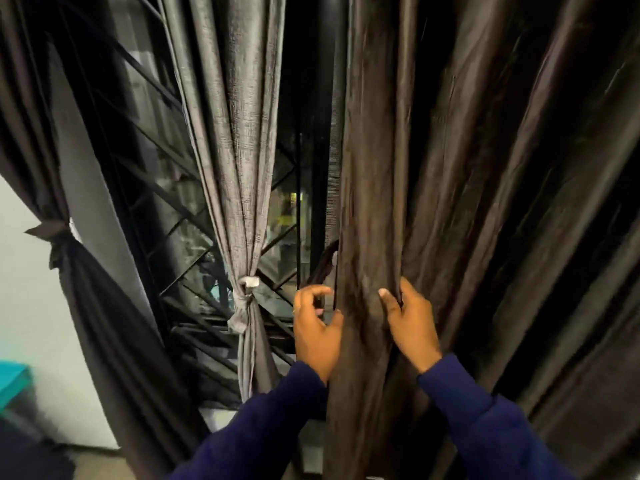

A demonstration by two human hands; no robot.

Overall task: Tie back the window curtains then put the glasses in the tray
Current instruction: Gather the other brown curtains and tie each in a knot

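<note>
A dark brown curtain (450, 168) hangs loose over the right half of the window. My right hand (410, 323) grips a gathered bunch of its folds from the right. My left hand (317, 327) is at the curtain's left edge, fingers curled near a thin dark tie-back strap (323, 261) that loops out from behind the fabric; whether it holds the strap I cannot tell. A grey curtain (239, 150) in the middle is tied with a grey band (244, 299). At far left a dark curtain (90, 306) is tied with a dark band (52, 233). No glasses or tray are in view.
Behind the curtains is a window with a black diagonal metal grille (166, 202) and darkness outside. A white wall (31, 289) is at the left, with a teal object (12, 382) at its lower edge. Both my sleeves are dark blue.
</note>
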